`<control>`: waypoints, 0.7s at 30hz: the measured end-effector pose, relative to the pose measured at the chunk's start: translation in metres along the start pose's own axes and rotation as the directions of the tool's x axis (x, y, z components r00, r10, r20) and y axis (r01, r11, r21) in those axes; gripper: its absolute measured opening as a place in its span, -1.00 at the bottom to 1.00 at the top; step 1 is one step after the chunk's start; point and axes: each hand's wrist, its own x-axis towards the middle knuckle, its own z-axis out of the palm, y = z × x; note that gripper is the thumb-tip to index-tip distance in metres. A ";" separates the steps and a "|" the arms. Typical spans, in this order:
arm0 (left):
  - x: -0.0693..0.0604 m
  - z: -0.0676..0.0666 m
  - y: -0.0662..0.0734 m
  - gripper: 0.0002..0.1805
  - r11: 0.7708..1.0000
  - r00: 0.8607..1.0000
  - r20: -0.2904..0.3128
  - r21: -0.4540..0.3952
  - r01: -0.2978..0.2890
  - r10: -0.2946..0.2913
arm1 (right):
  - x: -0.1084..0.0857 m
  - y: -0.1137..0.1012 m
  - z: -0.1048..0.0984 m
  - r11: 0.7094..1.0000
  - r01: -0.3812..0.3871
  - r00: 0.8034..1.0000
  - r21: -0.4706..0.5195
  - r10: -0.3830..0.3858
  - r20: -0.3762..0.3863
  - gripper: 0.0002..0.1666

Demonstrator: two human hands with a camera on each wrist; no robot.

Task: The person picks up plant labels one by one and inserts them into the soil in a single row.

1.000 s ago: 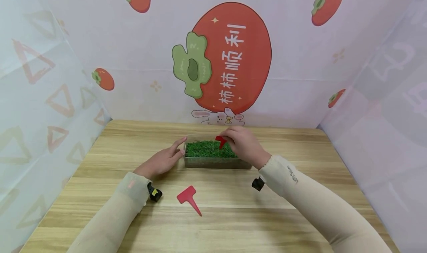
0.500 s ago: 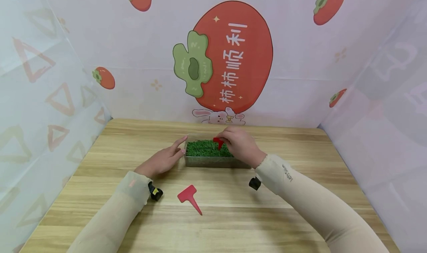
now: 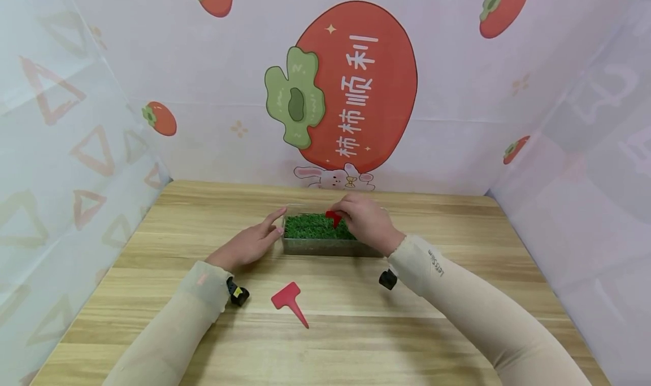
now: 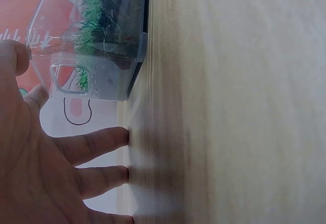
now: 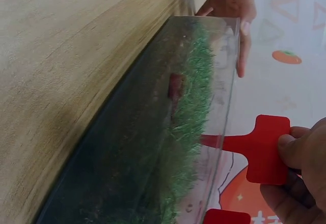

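The right hand (image 5: 303, 168) pinches a red tag (image 5: 267, 150) by its wide top, thin end down at the grass (image 3: 312, 226). Push gently, straight down — the left hand (image 3: 246, 244), fingers spread, should steady the clear box (image 3: 330, 248).

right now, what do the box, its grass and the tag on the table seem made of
Box: probably clear, glossy plastic; its walls are see-through with highlights. Grass: likely artificial, plastic; bright green, thin strands. Tag: perhaps matte plastic, flat and evenly red; stiff card isn't ruled out.
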 end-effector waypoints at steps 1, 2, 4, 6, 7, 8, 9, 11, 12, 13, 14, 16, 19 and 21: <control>0.000 0.000 0.000 -0.34 1.000 1.000 -0.001 0.001 0.000 0.000 | 0.000 0.000 0.001 1.000 -0.010 1.000 -0.001 0.010 0.008 -0.77; 0.000 0.000 0.000 -0.34 1.000 1.000 -0.001 0.002 0.000 0.000 | 0.000 0.000 0.001 1.000 -0.019 1.000 0.000 0.019 0.014 -0.77; 0.000 0.000 -0.001 -0.33 1.000 1.000 -0.001 0.003 0.000 0.000 | 0.000 0.000 0.002 1.000 -0.031 0.999 -0.001 0.031 0.027 -0.77; 0.001 0.000 -0.001 -0.33 1.000 1.000 -0.002 0.005 0.001 -0.001 | 0.001 0.000 0.003 0.999 -0.036 0.999 0.007 0.036 0.037 -0.77; 0.001 0.000 -0.001 -0.33 1.000 1.000 -0.002 0.005 0.003 -0.003 | 0.001 0.000 0.004 0.999 -0.038 0.998 0.010 0.038 0.044 -0.77; 0.001 0.000 -0.001 -0.33 1.000 1.000 0.000 0.008 -0.002 0.002 | 0.001 0.001 0.004 0.999 -0.041 0.998 0.013 0.041 0.050 -0.76; 0.001 0.000 0.000 -0.33 1.000 1.000 0.001 0.005 0.000 0.000 | 0.001 0.001 0.005 0.999 -0.044 0.998 0.013 0.043 0.055 -0.76; 0.001 0.000 0.000 -0.33 1.000 1.000 0.003 0.003 0.005 -0.005 | 0.001 0.002 0.007 0.999 -0.050 0.997 0.016 0.049 0.067 -0.76; 0.002 0.000 -0.001 -0.33 1.000 1.000 0.006 0.002 0.008 -0.008 | 0.002 0.003 0.008 0.998 -0.053 0.996 0.015 0.052 0.073 -0.76; 0.001 0.000 -0.001 -0.32 1.000 1.000 0.007 0.007 0.005 -0.005 | 0.002 0.003 0.009 0.998 -0.055 0.996 0.015 0.053 0.076 -0.76; 0.001 0.000 -0.001 -0.32 1.000 1.000 0.007 0.008 0.007 -0.007 | 0.002 0.003 0.010 0.998 -0.054 0.995 0.014 0.053 0.079 -0.75; 0.001 0.001 -0.002 -0.33 1.000 1.000 0.006 0.008 0.015 -0.015 | 0.003 0.004 0.012 0.999 -0.045 0.996 0.013 0.044 0.082 -0.74; 0.001 0.001 -0.002 -0.33 1.000 1.000 0.005 0.012 0.008 -0.008 | 0.004 0.005 0.015 1.000 -0.019 0.997 0.010 0.019 0.079 -0.72; 0.001 0.001 -0.002 -0.33 1.000 1.000 0.002 0.008 0.009 -0.009 | 0.003 0.006 0.017 1.000 -0.003 0.997 0.005 0.003 0.075 -0.71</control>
